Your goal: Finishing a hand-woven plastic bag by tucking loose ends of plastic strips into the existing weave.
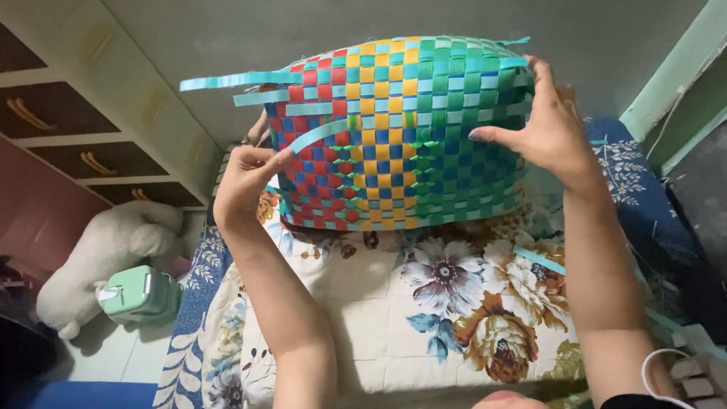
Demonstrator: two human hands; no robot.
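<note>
The woven basket lies on its side, long axis left-right, over the bed's far edge. Left hand pinches a loose strip; right hand presses spread fingers against its side.

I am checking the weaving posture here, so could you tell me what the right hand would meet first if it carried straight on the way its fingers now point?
The right hand points left, its fingers already on the green side of the woven basket. It would press into that wall at once; depth beyond is unclear.
</note>
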